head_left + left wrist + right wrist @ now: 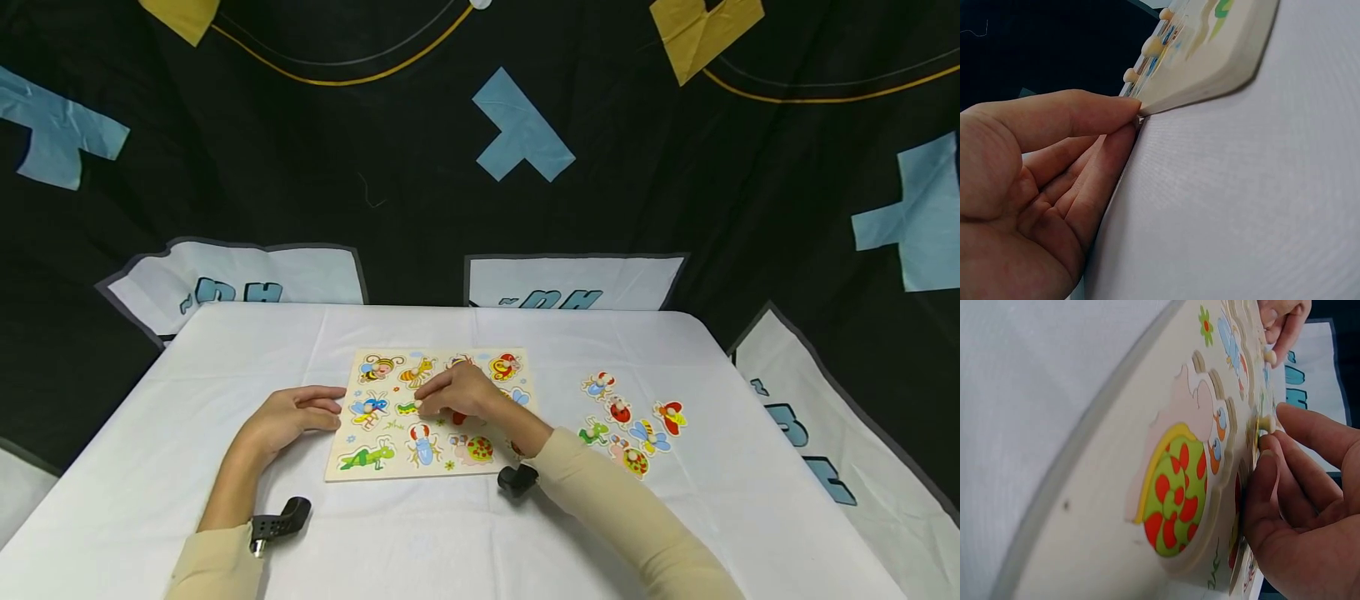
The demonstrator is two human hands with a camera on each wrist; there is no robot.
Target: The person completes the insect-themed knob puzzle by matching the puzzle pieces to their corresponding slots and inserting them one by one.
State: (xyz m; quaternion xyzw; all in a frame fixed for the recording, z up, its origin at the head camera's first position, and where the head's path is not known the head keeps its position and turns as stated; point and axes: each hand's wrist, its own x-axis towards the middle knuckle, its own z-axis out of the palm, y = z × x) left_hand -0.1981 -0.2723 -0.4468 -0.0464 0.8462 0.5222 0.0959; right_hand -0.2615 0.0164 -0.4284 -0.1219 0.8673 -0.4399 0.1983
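A wooden insect puzzle board lies flat on the white table. Along its left edge rests my left hand, fingers extended; the fingertips touch the board's side near a rounded corner. My right hand reaches over the middle of the board. Its thumb and fingers pinch the small wooden knob of a green caterpillar piece, which sits at its printed spot. Nearer the right wrist camera, a snail recess shows its printed picture without a knob. The right hand covers part of the board's middle row.
Right of the board lie several loose knobbed pieces, among them a beetle, a ladybug, a grasshopper, a bee, a red-winged insect and a snail. A black curtain hangs behind the table.
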